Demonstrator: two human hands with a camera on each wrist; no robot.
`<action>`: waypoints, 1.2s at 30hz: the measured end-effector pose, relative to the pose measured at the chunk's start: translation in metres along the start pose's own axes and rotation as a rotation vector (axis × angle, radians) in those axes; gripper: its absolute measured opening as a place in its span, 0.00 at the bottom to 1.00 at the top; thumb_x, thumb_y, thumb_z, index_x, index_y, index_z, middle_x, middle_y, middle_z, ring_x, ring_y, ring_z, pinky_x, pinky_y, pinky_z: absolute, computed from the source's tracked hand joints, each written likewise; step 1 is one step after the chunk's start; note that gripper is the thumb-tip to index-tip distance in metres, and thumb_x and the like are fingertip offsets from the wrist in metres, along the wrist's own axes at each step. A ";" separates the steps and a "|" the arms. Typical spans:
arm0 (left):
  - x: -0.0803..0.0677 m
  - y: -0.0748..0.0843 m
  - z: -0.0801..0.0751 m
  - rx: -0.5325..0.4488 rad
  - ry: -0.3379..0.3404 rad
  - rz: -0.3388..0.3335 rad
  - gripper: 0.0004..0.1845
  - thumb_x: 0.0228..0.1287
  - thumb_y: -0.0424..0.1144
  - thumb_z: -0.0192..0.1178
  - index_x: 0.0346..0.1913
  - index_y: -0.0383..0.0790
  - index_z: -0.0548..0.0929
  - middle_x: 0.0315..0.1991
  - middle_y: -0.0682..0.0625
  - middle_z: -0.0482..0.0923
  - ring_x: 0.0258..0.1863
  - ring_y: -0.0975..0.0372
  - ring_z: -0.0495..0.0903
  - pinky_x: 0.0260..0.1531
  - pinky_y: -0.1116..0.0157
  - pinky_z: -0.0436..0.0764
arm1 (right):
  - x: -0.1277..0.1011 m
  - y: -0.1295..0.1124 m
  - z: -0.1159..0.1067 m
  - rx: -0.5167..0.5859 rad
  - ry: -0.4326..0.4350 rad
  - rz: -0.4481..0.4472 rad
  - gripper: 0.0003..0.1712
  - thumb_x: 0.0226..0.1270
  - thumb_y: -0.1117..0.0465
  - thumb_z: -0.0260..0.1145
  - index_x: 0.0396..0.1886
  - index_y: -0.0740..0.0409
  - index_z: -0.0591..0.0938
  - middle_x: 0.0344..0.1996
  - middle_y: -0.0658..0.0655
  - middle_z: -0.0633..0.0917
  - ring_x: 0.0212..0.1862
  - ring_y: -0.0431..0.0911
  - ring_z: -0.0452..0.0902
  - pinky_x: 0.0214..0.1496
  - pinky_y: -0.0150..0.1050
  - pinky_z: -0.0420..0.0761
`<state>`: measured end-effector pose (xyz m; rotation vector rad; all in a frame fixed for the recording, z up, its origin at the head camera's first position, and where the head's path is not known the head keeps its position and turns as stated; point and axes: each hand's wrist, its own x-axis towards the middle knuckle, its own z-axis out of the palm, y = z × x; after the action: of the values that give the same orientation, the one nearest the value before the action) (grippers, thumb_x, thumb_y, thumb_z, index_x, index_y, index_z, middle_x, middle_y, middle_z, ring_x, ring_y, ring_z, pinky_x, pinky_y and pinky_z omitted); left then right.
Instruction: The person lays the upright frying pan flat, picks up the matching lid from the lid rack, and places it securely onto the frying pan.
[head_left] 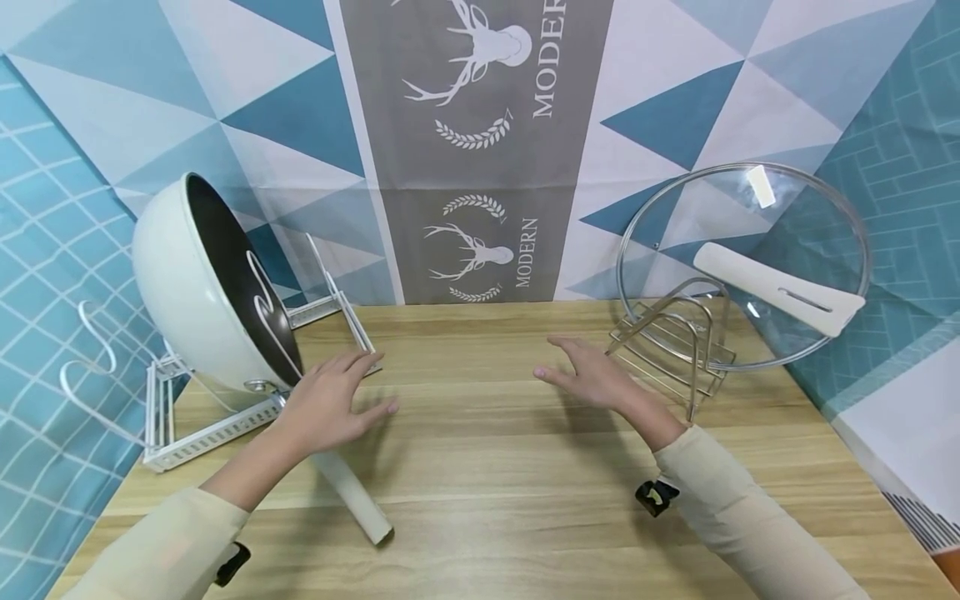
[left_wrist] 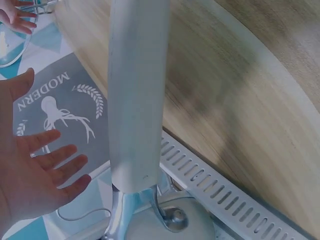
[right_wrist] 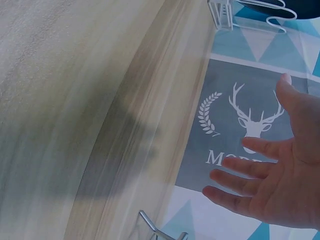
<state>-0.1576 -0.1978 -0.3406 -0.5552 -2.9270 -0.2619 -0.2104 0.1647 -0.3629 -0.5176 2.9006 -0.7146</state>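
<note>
The big white pan (head_left: pixel 213 296) leans on its side in the white rack (head_left: pixel 217 429), just beside my left hand (head_left: pixel 330 404). Its long handle (head_left: pixel 352 496) sticks out under my wrist, so I think a bump there could tip the pan off. My left hand is spread wide and holds nothing. My right hand (head_left: pixel 592 375) is wide and bare too, above the bench (head_left: pixel 495 483). Just past it, the glass lid (head_left: pixel 742 262) stands in a thin wire stand (head_left: pixel 678 346). A knock could send the lid rolling
</note>
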 end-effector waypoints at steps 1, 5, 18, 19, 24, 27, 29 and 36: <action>-0.001 0.000 0.000 -0.003 0.002 0.004 0.39 0.58 0.59 0.61 0.67 0.37 0.69 0.64 0.36 0.72 0.64 0.40 0.70 0.61 0.39 0.69 | 0.000 0.000 0.000 0.006 -0.003 0.002 0.44 0.68 0.38 0.56 0.71 0.64 0.62 0.69 0.67 0.67 0.71 0.64 0.61 0.72 0.60 0.62; -0.005 -0.002 -0.001 -0.003 0.009 0.015 0.38 0.58 0.59 0.62 0.65 0.37 0.71 0.63 0.37 0.73 0.62 0.41 0.72 0.60 0.40 0.70 | 0.001 0.002 0.000 0.019 -0.010 0.006 0.43 0.68 0.39 0.56 0.71 0.64 0.62 0.70 0.67 0.66 0.71 0.64 0.60 0.72 0.59 0.61; -0.015 -0.005 -0.006 -0.072 -0.031 0.024 0.37 0.58 0.57 0.63 0.66 0.40 0.70 0.64 0.37 0.73 0.63 0.40 0.71 0.61 0.40 0.70 | 0.002 0.001 0.004 0.017 -0.004 -0.012 0.38 0.69 0.43 0.57 0.67 0.66 0.67 0.65 0.69 0.72 0.68 0.65 0.65 0.69 0.60 0.66; -0.015 -0.006 -0.007 -0.076 -0.035 0.030 0.37 0.58 0.57 0.63 0.66 0.40 0.70 0.64 0.37 0.73 0.63 0.40 0.72 0.60 0.40 0.70 | 0.002 0.000 0.004 0.019 -0.005 -0.011 0.37 0.69 0.43 0.57 0.67 0.66 0.68 0.65 0.69 0.72 0.68 0.65 0.66 0.69 0.60 0.66; -0.018 -0.008 -0.010 -0.101 -0.046 0.068 0.36 0.57 0.54 0.66 0.65 0.40 0.71 0.64 0.39 0.73 0.63 0.40 0.71 0.61 0.42 0.71 | 0.002 -0.001 0.004 0.023 -0.022 -0.015 0.35 0.70 0.45 0.57 0.66 0.67 0.69 0.64 0.70 0.72 0.67 0.65 0.66 0.69 0.60 0.66; -0.020 -0.010 -0.011 -0.127 -0.063 0.082 0.36 0.58 0.54 0.65 0.66 0.40 0.71 0.65 0.39 0.73 0.64 0.41 0.71 0.61 0.42 0.71 | 0.001 -0.002 0.004 0.028 -0.031 -0.010 0.35 0.70 0.45 0.57 0.65 0.67 0.70 0.64 0.69 0.73 0.67 0.65 0.66 0.69 0.60 0.66; -0.021 -0.012 -0.012 -0.151 -0.082 0.085 0.36 0.59 0.55 0.63 0.66 0.41 0.70 0.65 0.39 0.72 0.64 0.41 0.71 0.61 0.42 0.71 | 0.001 -0.002 0.004 0.020 -0.033 -0.013 0.35 0.70 0.44 0.56 0.65 0.67 0.70 0.63 0.69 0.74 0.67 0.65 0.67 0.69 0.59 0.66; -0.023 -0.017 -0.017 -0.236 -0.145 0.080 0.33 0.63 0.56 0.60 0.66 0.41 0.71 0.66 0.40 0.72 0.66 0.42 0.69 0.63 0.42 0.69 | 0.001 -0.003 0.005 0.017 -0.045 -0.009 0.34 0.70 0.44 0.57 0.63 0.67 0.72 0.62 0.68 0.75 0.66 0.63 0.69 0.69 0.57 0.67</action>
<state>-0.1405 -0.2250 -0.3304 -0.7524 -3.0228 -0.5861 -0.2096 0.1597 -0.3663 -0.5387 2.8497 -0.7184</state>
